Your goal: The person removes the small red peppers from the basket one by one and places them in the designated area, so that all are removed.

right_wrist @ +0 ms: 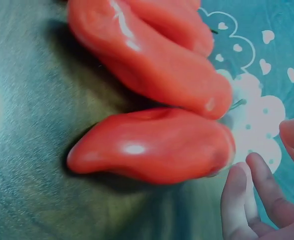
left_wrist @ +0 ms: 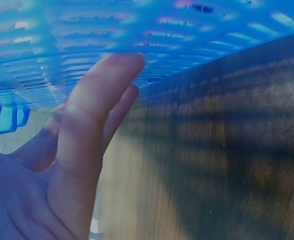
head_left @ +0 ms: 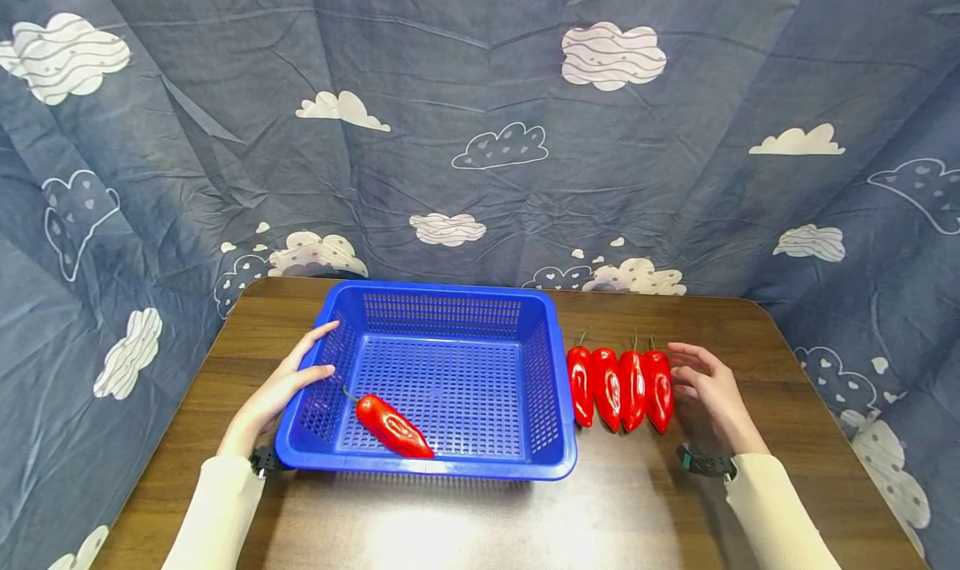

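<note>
My left hand (head_left: 273, 391) holds the left side of a blue plastic basket (head_left: 566, 437); its thumb and a finger reach over the rim. In the left wrist view, other fingers (left_wrist: 84, 125) lie against the outside of the slotted wall. One red pepper (head_left: 393, 426) with a green stem rests inside, along the basket's near left part. My right hand (head_left: 716, 395) is just right of the rightmost red pepper (head_left: 657, 391), thumb and fingers loosely spread with nothing between them. In the right wrist view its fingertips (right_wrist: 234, 182) are close to that pepper's stem end.
More red peppers (head_left: 606, 389) lie side by side between the basket's right wall and the right hand, stems pointing away. The wooden table (head_left: 480, 528) ends at a dark blue curtain (head_left: 480, 70) with white clouds behind and at both sides.
</note>
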Demonstrator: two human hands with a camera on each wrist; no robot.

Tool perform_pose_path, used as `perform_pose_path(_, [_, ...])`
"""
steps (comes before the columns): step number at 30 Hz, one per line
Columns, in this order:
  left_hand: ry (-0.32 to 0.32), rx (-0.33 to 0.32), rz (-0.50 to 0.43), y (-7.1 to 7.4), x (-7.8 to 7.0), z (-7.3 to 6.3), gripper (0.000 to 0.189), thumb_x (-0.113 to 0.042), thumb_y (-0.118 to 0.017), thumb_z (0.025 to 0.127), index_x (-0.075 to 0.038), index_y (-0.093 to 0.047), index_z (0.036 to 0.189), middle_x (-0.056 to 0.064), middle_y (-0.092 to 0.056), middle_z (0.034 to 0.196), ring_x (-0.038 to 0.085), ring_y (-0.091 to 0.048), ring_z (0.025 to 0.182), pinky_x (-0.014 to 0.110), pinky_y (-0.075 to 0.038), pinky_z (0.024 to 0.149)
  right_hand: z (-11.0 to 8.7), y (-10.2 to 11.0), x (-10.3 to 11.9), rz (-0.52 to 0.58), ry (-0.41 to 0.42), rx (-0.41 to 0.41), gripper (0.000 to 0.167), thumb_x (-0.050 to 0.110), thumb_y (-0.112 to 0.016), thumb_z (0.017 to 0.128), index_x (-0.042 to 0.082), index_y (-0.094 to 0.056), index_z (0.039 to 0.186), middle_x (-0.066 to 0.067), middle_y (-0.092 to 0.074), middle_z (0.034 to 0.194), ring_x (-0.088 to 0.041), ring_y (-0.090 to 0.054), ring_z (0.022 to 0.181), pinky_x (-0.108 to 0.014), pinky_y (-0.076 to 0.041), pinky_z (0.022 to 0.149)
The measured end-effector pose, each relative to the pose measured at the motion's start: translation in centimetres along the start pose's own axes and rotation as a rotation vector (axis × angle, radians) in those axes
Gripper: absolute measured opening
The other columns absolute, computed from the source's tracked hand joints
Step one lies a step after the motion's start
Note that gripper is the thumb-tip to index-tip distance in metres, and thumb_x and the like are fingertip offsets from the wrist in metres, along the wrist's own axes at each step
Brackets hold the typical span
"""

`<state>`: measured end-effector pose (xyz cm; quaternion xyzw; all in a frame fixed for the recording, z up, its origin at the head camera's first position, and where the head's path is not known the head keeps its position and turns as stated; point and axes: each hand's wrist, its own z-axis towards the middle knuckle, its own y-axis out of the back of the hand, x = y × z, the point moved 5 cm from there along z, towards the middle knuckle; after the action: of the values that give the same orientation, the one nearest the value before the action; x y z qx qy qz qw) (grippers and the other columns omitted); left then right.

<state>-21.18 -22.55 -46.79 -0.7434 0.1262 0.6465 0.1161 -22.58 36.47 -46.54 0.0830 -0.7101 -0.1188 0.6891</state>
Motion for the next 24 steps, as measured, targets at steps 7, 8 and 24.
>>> perform_pose_path(7, [0.001,-0.003,0.003,0.0,0.0,0.0,0.064,-0.011,-0.049,0.098,-0.024,-0.018,0.152,0.026,-0.018,0.148,0.046,-0.046,0.112,0.054,-0.051,0.078,0.0,-0.8,1.2,0.129,0.007,0.046,0.030,-0.001,-0.047,0.096,0.007,-0.058,0.123,0.016,-0.065,0.096,-0.006,-0.063,0.085,-0.023,-0.054,0.070])
perform_pose_path(8, [-0.001,-0.001,0.002,0.0,0.0,0.0,0.064,-0.011,-0.049,0.098,-0.024,-0.018,0.152,0.026,-0.018,0.148,0.047,-0.045,0.113,0.054,-0.050,0.079,0.0,-1.0,1.3,0.134,0.008,0.053,0.029,0.000,-0.047,0.096,0.007,-0.058,0.122,0.015,-0.065,0.096,-0.007,-0.063,0.085,-0.023,-0.054,0.070])
perform_pose_path(24, [-0.014,-0.005,0.028,0.1,0.1,0.1,0.063,-0.011,-0.049,0.098,-0.022,-0.019,0.152,0.025,-0.016,0.149,0.046,-0.040,0.117,0.049,-0.051,0.080,0.6,-5.3,5.1,0.080,0.067,0.191,0.038,0.003,-0.049,0.097,-0.013,-0.042,0.131,0.010,-0.066,0.098,-0.015,-0.066,0.087,-0.029,-0.055,0.075])
